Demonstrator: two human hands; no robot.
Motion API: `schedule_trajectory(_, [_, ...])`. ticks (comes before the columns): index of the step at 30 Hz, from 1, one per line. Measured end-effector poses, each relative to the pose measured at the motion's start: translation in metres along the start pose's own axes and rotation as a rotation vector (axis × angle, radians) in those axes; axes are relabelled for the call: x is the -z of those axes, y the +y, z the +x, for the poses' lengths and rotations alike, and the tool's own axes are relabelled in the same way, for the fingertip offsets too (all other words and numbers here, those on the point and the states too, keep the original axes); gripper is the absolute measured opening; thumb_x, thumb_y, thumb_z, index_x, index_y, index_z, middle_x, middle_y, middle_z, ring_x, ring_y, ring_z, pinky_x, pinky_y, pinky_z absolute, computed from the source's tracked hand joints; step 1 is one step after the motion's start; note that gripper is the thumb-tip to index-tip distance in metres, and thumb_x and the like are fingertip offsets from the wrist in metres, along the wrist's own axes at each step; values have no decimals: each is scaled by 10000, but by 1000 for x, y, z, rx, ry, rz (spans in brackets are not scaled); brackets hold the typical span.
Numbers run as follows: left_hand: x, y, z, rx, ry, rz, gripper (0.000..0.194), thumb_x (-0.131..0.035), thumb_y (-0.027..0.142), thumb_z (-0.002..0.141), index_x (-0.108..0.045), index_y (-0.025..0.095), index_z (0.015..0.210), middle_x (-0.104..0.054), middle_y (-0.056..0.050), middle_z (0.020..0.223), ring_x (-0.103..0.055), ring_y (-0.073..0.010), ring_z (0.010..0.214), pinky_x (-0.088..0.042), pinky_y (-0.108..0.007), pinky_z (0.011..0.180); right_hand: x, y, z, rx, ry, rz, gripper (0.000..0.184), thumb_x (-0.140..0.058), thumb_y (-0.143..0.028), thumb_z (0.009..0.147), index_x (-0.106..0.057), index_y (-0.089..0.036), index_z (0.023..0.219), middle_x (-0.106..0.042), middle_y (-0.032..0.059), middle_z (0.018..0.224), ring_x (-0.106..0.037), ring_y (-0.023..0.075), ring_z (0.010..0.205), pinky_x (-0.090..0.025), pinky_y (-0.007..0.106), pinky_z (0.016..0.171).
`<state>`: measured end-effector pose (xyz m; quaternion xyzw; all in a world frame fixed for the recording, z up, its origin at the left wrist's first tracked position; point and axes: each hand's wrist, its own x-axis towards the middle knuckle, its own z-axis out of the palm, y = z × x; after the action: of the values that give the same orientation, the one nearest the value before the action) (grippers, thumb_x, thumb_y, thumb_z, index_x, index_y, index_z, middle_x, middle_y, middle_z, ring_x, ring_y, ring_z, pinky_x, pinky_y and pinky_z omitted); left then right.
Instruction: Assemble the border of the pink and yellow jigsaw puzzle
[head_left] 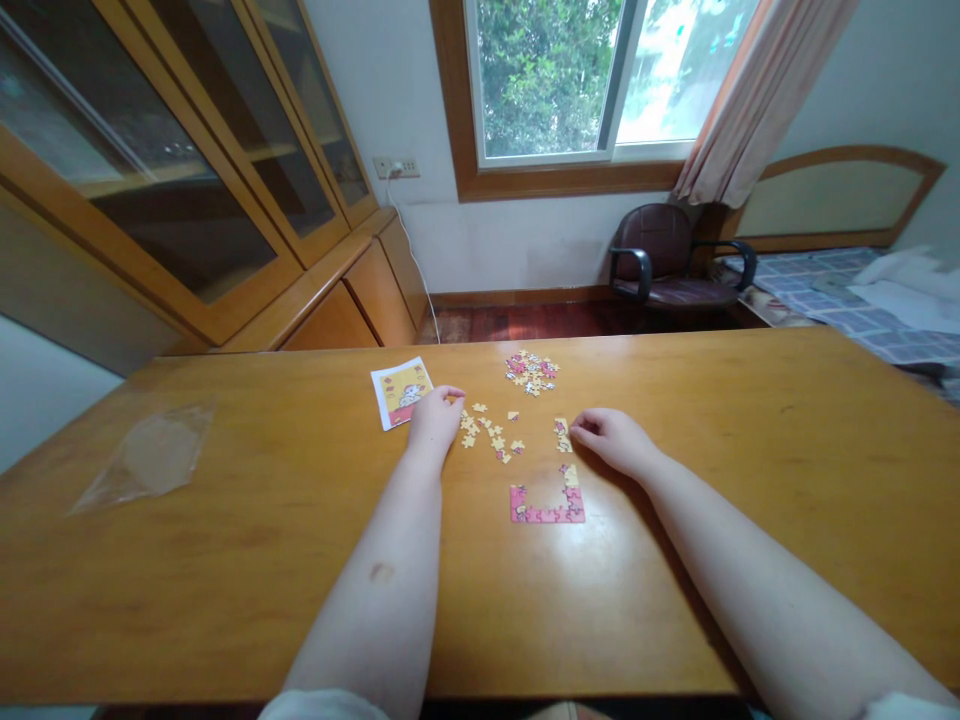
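Observation:
My left hand (436, 415) rests at the right edge of a printed picture card (392, 397), its fingers curled together; anything between them is too small to make out. Beside its fingertips lie loose yellow jigsaw pieces (496, 443). My right hand (613, 438) has thumb and fingers pinched at the right side of a short upright strip of joined puzzle pieces (562, 435). Below that strip, nearer me, sits a partly joined puzzle border (547, 516), pink along the bottom with a yellow part rising on the right. A small gap separates strip and border.
A pile of mixed pink and yellow pieces (532, 371) lies near the table's far edge. On the left of the wooden table (247, 590) is a clear plastic bag (154, 455). Beyond stand a glass-door cabinet (300, 265), an office chair (667, 255) and a bed (817, 290).

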<state>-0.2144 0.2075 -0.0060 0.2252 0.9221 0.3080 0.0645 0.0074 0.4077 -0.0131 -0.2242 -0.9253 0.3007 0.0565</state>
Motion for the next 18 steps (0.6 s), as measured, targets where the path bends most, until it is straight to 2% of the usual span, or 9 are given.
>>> schedule_trajectory(5, [1,1,-1,-11,-25,5,215,-555,272,772,-704,230,922,-597,15,611,-569,-161,602,-400,-250,576,-2,1,2,-10,20,-5,228,-539,-367,816,-695,-201,793,-696,37,785,-589,174,711,-392,263,627])
schedule_trajectory(9, [6,7,-7,-113,-75,65,230,-548,249,780,-713,242,941,-616,2,640,-589,-171,647,-416,-255,607,-2,2,3,-7,41,27,235,-535,-369,814,-691,-193,794,-693,33,773,-590,167,703,-395,259,626])
schedule_trajectory(11, [8,13,-14,-201,-150,88,227,-544,233,789,-724,247,926,-664,-15,728,-617,-177,724,-441,-258,669,-3,3,4,-12,44,34,237,-536,-371,813,-687,-190,788,-693,34,766,-590,167,696,-396,258,621])
schedule_trajectory(15, [10,26,-28,-409,-383,138,223,-553,215,785,-740,263,897,-716,-17,872,-639,-180,842,-460,-256,775,-3,3,4,-15,47,25,229,-543,-369,811,-686,-194,779,-695,34,763,-590,168,693,-397,259,625])
schedule_trajectory(18, [10,29,-33,-490,-456,204,256,-542,205,785,-741,282,925,-726,-12,933,-645,-182,863,-465,-259,787,-3,3,5,-13,44,25,222,-543,-364,813,-685,-197,780,-695,32,762,-592,167,694,-398,256,629])
